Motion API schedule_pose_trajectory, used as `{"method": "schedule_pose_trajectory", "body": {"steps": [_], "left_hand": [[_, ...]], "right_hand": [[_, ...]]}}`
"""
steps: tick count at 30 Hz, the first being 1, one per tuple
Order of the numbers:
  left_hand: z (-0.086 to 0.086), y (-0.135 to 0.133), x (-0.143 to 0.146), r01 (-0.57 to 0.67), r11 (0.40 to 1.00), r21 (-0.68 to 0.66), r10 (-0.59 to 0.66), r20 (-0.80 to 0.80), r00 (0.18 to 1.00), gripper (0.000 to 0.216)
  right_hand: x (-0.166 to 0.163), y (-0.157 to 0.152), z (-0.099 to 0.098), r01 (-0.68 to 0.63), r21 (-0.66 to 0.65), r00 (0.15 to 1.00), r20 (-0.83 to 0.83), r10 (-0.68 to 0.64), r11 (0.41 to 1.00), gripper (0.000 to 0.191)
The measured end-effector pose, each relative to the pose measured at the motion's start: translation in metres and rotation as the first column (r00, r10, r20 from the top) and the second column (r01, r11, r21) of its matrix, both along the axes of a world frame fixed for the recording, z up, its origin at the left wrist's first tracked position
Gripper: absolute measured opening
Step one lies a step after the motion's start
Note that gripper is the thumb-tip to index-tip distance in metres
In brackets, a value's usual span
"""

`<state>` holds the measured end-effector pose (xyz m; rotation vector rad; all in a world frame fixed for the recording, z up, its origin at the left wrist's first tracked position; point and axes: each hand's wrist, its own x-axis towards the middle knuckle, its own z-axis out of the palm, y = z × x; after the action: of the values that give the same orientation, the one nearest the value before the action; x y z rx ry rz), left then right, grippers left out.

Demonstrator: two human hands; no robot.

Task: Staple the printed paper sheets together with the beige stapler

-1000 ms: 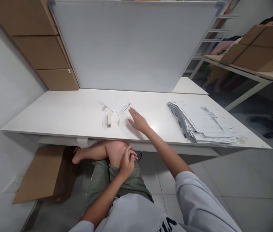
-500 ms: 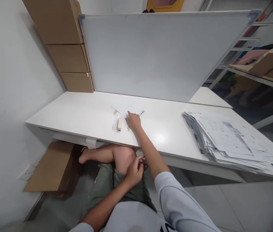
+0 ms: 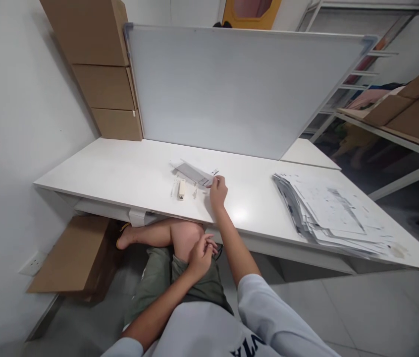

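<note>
My right hand (image 3: 218,191) is over the white table, with thumb and fingers pinching the right end of a sheet of paper (image 3: 193,173). The sheet is folded or curled up, its left end near the tabletop. Just below it lies a small cream-coloured oblong block (image 3: 182,190) with a dark front end; I cannot tell its kind. Small marks or scraps (image 3: 195,192) are beside the block. My left hand (image 3: 202,255) rests by my bent knee below the table edge, its fingers loosely bent and apart, holding nothing I can see.
A thick stack of printed papers (image 3: 328,213) lies on the right of the table (image 3: 83,168). Behind stands a large whiteboard (image 3: 232,94), with cardboard boxes (image 3: 107,87) stacked to its left. An open carton (image 3: 70,253) is on the floor at left; a shelf (image 3: 398,129) stands at right.
My right hand has moved right and slightly nearer, lifting and folding over the paper that lay flatter before. My left hand stays by the knee, its fingers a little looser. The view has shifted slightly.
</note>
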<state>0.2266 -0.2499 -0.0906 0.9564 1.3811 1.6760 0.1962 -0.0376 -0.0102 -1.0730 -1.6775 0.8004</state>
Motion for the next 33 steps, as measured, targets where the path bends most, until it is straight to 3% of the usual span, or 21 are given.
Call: {"method": "schedule_pose_trajectory", "body": {"steps": [5,10,15,18,21,24,28,33], "left_hand": [[0.005,0.008,-0.007,-0.178,0.977,0.115,0.128,0.349,0.928,0.049],[0.005,0.008,-0.012,-0.173,0.972,0.16,0.065,0.525,0.849,0.066],[-0.002,0.003,-0.005,-0.268,0.959,0.091,0.162,0.598,0.785,0.064],[-0.002,0.002,-0.003,-0.326,0.944,-0.043,0.279,0.63,0.725,0.055],[0.004,0.003,-0.003,-0.366,0.926,-0.088,0.334,0.641,0.691,0.05],[0.012,0.004,-0.006,-0.376,0.927,-0.01,0.286,0.667,0.688,0.055],[0.022,0.003,-0.01,-0.333,0.932,0.145,0.137,0.709,0.692,0.068],[0.024,-0.004,-0.008,-0.341,0.936,0.093,0.163,0.741,0.651,0.082]], "right_hand": [[0.057,-0.042,-0.014,0.044,-0.048,0.922,-0.383,-0.059,0.998,0.032],[0.118,-0.086,-0.021,-0.035,-0.139,0.879,-0.476,-0.036,0.99,0.034],[0.144,-0.093,-0.006,-0.074,-0.222,0.964,-0.265,0.013,0.972,0.035],[0.137,-0.076,0.008,-0.09,-0.14,0.996,0.011,0.093,0.986,0.041],[0.117,-0.053,0.015,-0.167,-0.099,0.956,0.225,0.185,0.981,0.043],[0.097,-0.036,0.012,-0.215,-0.073,0.934,0.275,0.227,0.974,0.043],[0.084,-0.024,-0.002,-0.145,-0.046,0.952,0.266,0.152,0.988,0.043],[0.078,-0.015,-0.015,-0.072,-0.064,0.95,0.298,0.088,0.995,0.043]]}}
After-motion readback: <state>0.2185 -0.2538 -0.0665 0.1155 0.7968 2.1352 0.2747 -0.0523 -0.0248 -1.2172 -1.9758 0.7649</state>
